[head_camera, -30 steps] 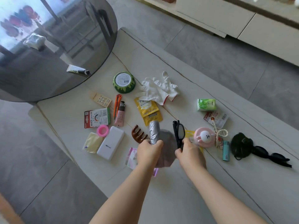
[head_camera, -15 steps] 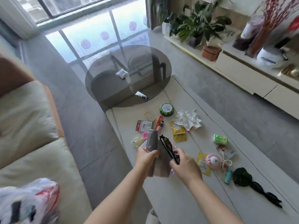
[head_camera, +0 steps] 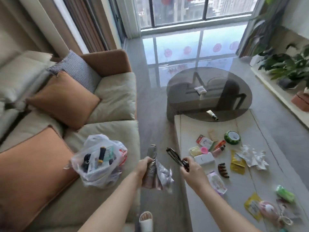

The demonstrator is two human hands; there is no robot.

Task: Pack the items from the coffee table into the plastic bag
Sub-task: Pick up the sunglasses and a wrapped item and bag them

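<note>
Left hand (head_camera: pixel 145 166) grips a crumpled silvery folded cloth (head_camera: pixel 153 166), right hand (head_camera: pixel 190 166) pinches black sunglasses (head_camera: pixel 175 157) — both over bare floor between the desk (head_camera: pixel 187 129) edge and the plastic bag (head_camera: pixel 98 160).

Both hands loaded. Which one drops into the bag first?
Probably left. The left hand with the silver pouch is nearer the plastic bag on the sofa; the right hand, gripping the black glasses, is farther off, by the coffee table.

Two orange cushions (head_camera: pixel 63 99) lie on the left, one plastic bag (head_camera: pixel 100 160) beside them. On the worktop (head_camera: pixel 197 198): one white power bank (head_camera: pixel 204 160), one brown hair claw (head_camera: pixel 223 170), two yellow sachets (head_camera: pixel 237 162), perhaps three, being blurred. One tube (head_camera: pixel 212 114) far off.
</note>
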